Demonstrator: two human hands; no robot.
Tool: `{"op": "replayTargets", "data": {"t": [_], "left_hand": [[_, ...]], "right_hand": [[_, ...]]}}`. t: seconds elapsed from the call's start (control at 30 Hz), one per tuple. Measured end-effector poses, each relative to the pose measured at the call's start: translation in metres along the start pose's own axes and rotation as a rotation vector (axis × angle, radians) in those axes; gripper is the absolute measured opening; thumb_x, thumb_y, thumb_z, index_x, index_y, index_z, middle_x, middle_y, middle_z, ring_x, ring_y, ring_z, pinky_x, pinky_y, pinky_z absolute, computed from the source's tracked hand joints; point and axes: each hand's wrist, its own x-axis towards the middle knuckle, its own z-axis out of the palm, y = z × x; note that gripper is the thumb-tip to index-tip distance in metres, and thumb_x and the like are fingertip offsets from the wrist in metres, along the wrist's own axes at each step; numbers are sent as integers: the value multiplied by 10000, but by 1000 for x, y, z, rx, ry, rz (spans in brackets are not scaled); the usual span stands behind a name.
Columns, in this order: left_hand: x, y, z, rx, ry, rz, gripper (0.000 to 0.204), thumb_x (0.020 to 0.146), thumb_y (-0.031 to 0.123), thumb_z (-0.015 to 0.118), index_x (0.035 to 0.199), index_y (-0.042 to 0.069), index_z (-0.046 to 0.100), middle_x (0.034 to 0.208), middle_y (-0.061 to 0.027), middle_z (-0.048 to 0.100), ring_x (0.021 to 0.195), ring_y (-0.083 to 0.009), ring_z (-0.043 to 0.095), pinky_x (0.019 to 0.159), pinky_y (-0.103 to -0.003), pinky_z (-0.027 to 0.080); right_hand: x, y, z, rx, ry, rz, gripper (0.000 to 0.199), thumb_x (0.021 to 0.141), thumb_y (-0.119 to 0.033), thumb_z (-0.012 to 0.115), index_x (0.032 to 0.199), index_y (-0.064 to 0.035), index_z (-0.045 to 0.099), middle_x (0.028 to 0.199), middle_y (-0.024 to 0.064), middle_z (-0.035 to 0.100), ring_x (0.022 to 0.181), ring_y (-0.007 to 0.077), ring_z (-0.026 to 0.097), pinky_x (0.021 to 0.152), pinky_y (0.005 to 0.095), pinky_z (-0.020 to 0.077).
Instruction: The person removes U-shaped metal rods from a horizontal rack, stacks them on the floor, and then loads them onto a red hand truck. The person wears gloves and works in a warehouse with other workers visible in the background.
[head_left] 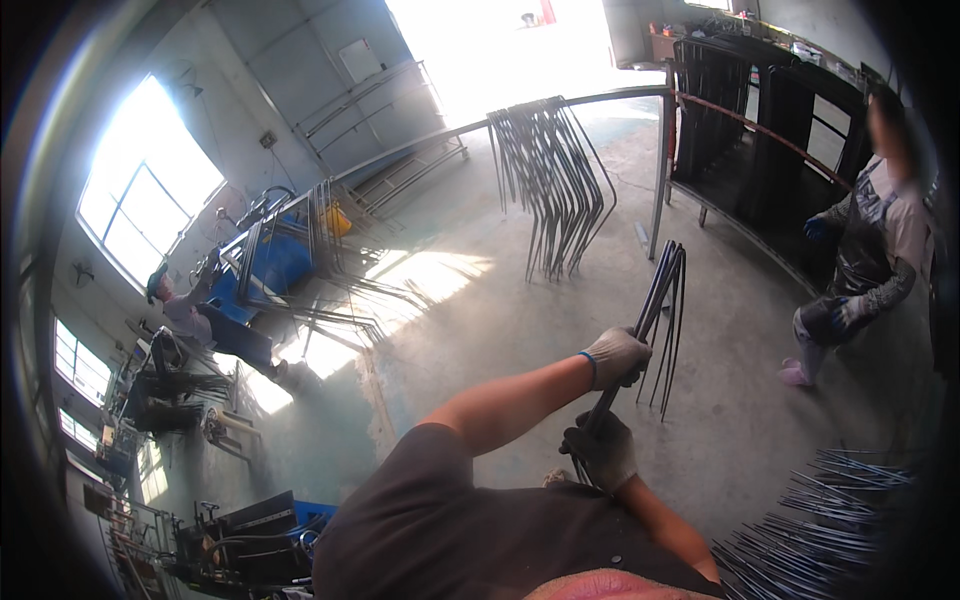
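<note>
A bundle of thin dark metal rods (662, 285) stands upright at a slant in front of my body. The rods fold over at the top, and their loose ends hang down on the right side. Higher up, my left hand (618, 357) wears a pale glove with a blue cuff and is closed round the bundle. Below it my right hand (605, 452), in a dark-and-pale glove, grips the same rods near their lower end. The lowest tips are partly hidden by this hand and my shirt.
More bent rods (550, 190) hang from a long rail (620, 96) ahead. A co-worker (870, 230) stands right, beside a rack of black frames (760, 130). Another person (215, 325) works at a blue machine (275, 265) on the left. Rod ends (820, 520) bristle at lower right.
</note>
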Motion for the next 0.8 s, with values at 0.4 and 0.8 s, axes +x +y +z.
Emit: {"op": "replayTargets", "data": {"t": [0.4,0.8], "left_hand": [[-37,27,2,212,-70,82,229,946,145,782,1118,19,697,806,-47,671,569,-136,614,466,-337,488],[-223,71,-51,586,-25,308,303,997,112,768,1282,13,748,974,-33,743,884,-114,694,829,-337,596]], "right_hand": [[35,45,-60,107,-108,-189,467,1024,-210,852,1353,39,633,1190,162,812,1082,199,802,921,372,648],[148,27,-265,-665,1116,-323,1369,708,-492,1086,1774,-56,347,1773,249,446,1621,426,469,1345,508,412]]}}
